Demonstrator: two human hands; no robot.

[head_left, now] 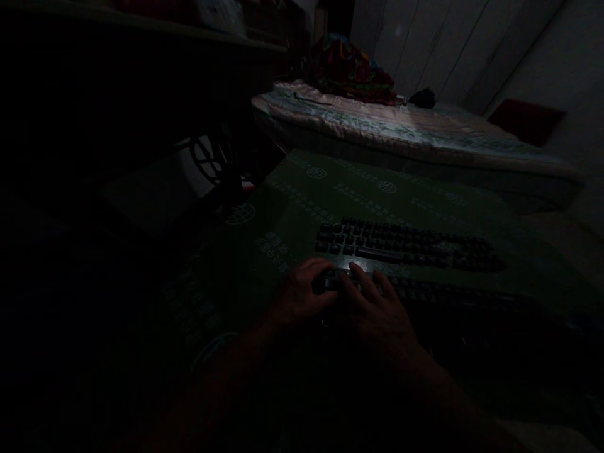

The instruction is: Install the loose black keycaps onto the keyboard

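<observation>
The room is very dark. Two black keyboards lie on a green printed mat (302, 207). The far keyboard (406, 242) lies free, untouched. My hands are at the left end of the near keyboard (438, 294). My left hand (299, 296) has its fingers curled round that end. My right hand (377, 311) rests just beside it, fingers stretched out flat over the keys. Both forearms fade into shadow towards me.
Behind the mat stands a bed (406, 135) with a pale patterned cover, a bundle of coloured cloth (353, 69) and a small dark object (422, 97) on it. A dark metal frame with a round pattern (210, 160) stands at the left. The left side is almost black.
</observation>
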